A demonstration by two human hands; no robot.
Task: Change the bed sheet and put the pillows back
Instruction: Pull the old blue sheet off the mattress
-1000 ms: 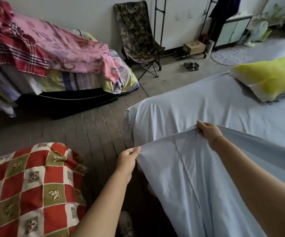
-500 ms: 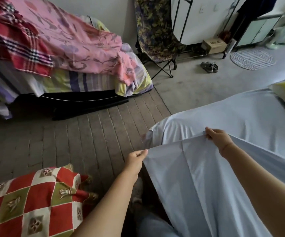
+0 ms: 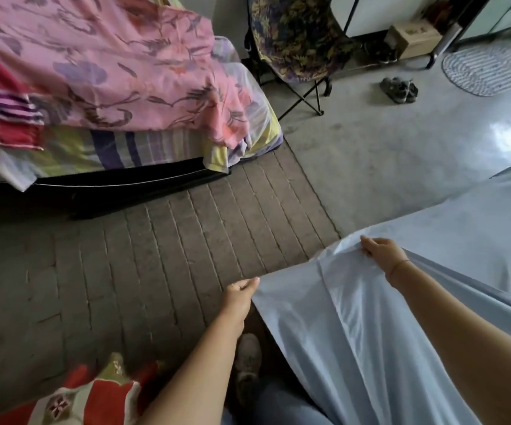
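While I've got both hands on the sheet (image 3: pixel 355 332), a quick rundown, nearest stuff first. A red-check pillow (image 3: pixel 94 400) sits at bottom left, and my shoe (image 3: pixel 248 357) is just beside the hanging cloth. My left hand (image 3: pixel 238 297) pinches the sheet's corner between thumb and fingers. My right hand (image 3: pixel 382 254) has its fingers curled round a bunched bit of the same edge, further in. That edge runs lower left to upper right, taut between the hands. The cloth drops below it and the rest spreads off to the right. Left of the sheet, the brick floor (image 3: pixel 156 256) gives open room up to the bed (image 3: pixel 125 182) with the pink cover (image 3: pixel 125 72). Beyond that there's smooth floor, then a chair (image 3: pixel 297 38), sandals (image 3: pixel 398 89) and a rug (image 3: pixel 487 69).
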